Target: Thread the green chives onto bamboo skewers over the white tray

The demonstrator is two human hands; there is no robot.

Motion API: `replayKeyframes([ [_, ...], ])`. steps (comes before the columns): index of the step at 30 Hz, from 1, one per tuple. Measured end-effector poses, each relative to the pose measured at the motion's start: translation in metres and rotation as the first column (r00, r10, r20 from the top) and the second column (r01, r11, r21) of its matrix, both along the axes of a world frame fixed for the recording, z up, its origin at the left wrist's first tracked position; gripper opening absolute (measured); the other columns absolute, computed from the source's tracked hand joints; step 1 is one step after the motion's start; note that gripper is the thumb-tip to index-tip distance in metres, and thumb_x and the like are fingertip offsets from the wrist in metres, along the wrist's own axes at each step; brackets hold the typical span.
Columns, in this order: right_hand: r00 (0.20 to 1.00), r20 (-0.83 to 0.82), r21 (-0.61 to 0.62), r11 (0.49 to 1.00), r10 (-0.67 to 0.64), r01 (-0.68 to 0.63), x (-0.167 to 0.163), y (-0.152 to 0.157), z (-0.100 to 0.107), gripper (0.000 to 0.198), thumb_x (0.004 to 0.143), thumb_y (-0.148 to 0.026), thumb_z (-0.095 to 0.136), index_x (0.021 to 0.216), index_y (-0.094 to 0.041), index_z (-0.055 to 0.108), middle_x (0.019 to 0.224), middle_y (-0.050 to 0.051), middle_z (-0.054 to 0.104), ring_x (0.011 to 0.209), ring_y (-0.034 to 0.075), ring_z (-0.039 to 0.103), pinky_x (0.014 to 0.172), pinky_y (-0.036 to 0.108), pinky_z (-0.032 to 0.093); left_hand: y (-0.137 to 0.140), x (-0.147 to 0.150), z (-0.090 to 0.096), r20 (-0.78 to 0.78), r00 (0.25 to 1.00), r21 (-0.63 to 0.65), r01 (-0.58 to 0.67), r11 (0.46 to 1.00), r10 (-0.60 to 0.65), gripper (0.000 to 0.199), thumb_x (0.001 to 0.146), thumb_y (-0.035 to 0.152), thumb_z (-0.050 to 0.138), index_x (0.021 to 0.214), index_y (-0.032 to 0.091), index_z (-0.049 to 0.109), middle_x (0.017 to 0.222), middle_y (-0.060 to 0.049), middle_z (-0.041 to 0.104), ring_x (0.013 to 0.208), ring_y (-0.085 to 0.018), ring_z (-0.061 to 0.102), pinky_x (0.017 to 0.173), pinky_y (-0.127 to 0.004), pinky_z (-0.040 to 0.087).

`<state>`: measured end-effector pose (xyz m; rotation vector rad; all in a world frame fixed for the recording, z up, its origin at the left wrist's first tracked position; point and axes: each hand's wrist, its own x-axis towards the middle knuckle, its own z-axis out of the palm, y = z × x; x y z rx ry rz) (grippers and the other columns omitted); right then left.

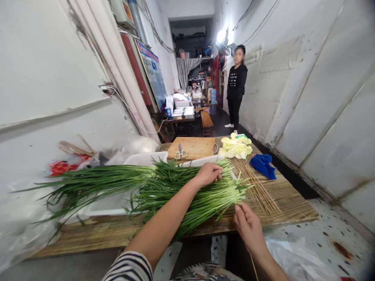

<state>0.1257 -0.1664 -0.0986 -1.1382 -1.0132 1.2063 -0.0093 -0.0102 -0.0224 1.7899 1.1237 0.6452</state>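
Observation:
A thick pile of garlic chives (202, 199) lies across white trays (152, 157), pale stem ends to the right and green leaves to the left. My left hand (208, 173) reaches over the pile with fingers curled together by the upper stems; what they pinch, if anything, is hidden. Below the stem ends, my right hand (249, 224) is closed on a thin bamboo skewer (253, 267), whose lower part hangs beneath the palm. Several more skewers (254, 185) lie loose on the wooden table (295, 208), right of the chives.
Behind the chives are a cutting board (193, 145) with scissors (180, 151) and yellowish cabbage leaves (234, 147). A blue cloth (263, 166) lies at right. Plastic bags (23, 218) crowd the left. A person (236, 84) stands by the right wall; another sits farther back.

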Motion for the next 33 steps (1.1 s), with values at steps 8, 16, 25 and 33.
replayKeyframes([
  [8,1.0,-0.007,0.018,1.0,0.01,-0.01,0.0,0.004,0.0,0.031,0.087,-0.047,0.048,0.095,-0.017,0.051,0.052,-0.01,0.024,0.044,0.006,0.019,0.039,0.018,0.014,-0.009,0.001,0.008,0.138,0.99,-0.175,-0.012,0.984,0.037,0.017,0.075,0.015,0.054,0.079,0.006,0.067,0.066,-0.004,0.066,0.046,-0.004,0.049,0.048,-0.016,0.037],
  [16,1.0,0.029,0.007,1.0,0.004,-0.004,0.002,0.005,-0.005,0.034,0.087,-0.048,0.047,0.099,-0.017,0.051,0.05,-0.01,0.027,0.043,0.006,0.021,0.039,0.019,0.015,-0.01,-0.001,0.008,0.192,0.98,-0.208,-0.017,0.978,0.058,0.015,0.074,0.016,0.056,0.077,0.006,0.067,0.065,-0.004,0.065,0.048,-0.005,0.049,0.047,-0.016,0.035],
  [25,0.999,0.052,-0.012,1.0,0.004,-0.004,0.002,0.004,0.0,0.041,0.085,-0.053,0.048,0.101,-0.016,0.052,0.049,-0.01,0.026,0.041,0.007,0.02,0.037,0.019,0.014,-0.011,-0.001,0.009,0.214,0.974,-0.232,-0.028,0.972,0.079,0.018,0.073,0.014,0.058,0.083,0.004,0.069,0.064,-0.005,0.066,0.048,-0.005,0.048,0.05,-0.017,0.037],
  [33,0.998,0.061,-0.011,1.0,0.006,-0.005,0.004,0.003,-0.005,0.036,0.086,-0.05,0.049,0.1,-0.018,0.052,0.051,-0.01,0.025,0.042,0.007,0.019,0.038,0.019,0.014,-0.013,0.0,0.011,0.184,0.979,-0.251,-0.041,0.967,0.089,0.016,0.073,0.015,0.058,0.078,0.005,0.07,0.063,-0.005,0.066,0.047,-0.004,0.046,0.048,-0.016,0.036],
])
